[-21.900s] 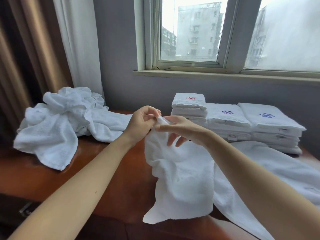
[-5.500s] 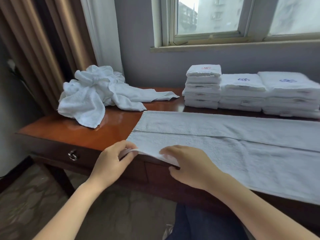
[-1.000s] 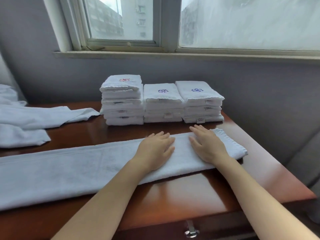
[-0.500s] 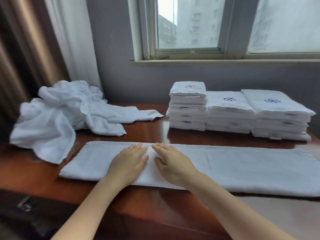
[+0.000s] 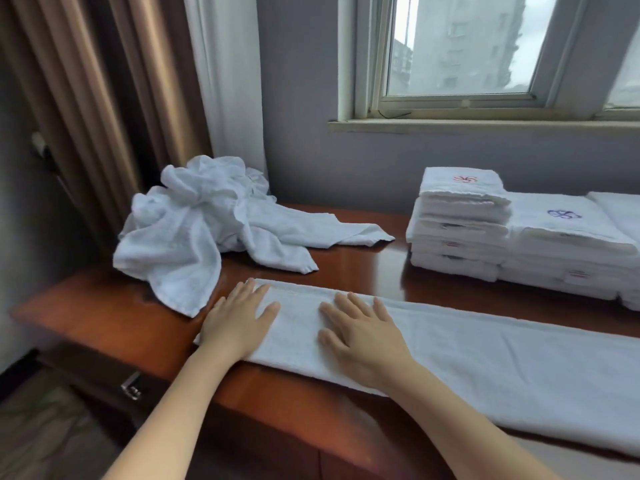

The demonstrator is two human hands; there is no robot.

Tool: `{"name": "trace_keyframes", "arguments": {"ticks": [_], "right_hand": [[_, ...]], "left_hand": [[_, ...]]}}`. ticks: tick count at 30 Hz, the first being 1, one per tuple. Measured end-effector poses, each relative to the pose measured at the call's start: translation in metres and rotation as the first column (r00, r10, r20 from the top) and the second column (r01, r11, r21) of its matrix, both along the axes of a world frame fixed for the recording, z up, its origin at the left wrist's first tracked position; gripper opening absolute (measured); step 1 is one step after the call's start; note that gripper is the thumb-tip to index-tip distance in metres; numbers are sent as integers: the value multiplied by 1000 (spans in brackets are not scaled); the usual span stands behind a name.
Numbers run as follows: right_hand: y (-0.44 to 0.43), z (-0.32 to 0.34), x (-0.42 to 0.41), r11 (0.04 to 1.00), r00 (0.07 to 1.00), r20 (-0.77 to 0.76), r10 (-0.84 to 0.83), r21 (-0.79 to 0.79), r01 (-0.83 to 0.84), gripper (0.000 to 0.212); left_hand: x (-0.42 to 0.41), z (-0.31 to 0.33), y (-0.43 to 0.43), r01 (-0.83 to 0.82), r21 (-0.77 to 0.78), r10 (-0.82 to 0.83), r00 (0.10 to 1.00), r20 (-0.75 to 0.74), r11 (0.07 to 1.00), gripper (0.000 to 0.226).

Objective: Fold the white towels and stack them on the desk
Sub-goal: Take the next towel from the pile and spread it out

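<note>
A long white towel (image 5: 485,355), folded lengthwise into a strip, lies flat across the brown wooden desk (image 5: 104,306). My left hand (image 5: 239,320) lies flat on the strip's left end with fingers straight. My right hand (image 5: 363,330) presses flat on it just to the right, fingers spread. A crumpled heap of unfolded white towels (image 5: 207,223) sits at the desk's back left. Stacks of folded white towels (image 5: 460,226) with red and blue emblems stand at the back right.
Brown and white curtains (image 5: 138,81) hang at the left behind the heap. A window (image 5: 460,46) with a sill runs above the stacks. A drawer with a metal handle (image 5: 131,386) is in the desk's front, below the left edge.
Both hands have slid leftward along the strip, from its right end a second ago to its left end now, and they have spread apart. The view has swung left with them.
</note>
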State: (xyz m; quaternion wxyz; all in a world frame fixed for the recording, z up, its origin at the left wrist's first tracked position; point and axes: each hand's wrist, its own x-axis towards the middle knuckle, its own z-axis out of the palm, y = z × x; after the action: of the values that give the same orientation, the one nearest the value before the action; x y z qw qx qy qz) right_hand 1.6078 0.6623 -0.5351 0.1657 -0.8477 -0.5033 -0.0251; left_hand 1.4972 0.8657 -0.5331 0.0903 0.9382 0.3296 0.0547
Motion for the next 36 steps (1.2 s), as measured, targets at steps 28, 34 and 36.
{"name": "trace_keyframes", "arguments": {"ticks": [28,34,36], "right_hand": [[-5,7,-4,985,986,-164,15,173,14,51],[-34,50,-9,788,496,-797,345,533,307,28],[-53,67,0,773,364,-836,410,531,348,40]], "left_hand": [[-8,51,-20,105,-389,207,707,677,915,48],[23,96,-80,302,-315,-47,784,619,900,63],[36,100,-105,371,-321,-113,789,603,871,62]]}}
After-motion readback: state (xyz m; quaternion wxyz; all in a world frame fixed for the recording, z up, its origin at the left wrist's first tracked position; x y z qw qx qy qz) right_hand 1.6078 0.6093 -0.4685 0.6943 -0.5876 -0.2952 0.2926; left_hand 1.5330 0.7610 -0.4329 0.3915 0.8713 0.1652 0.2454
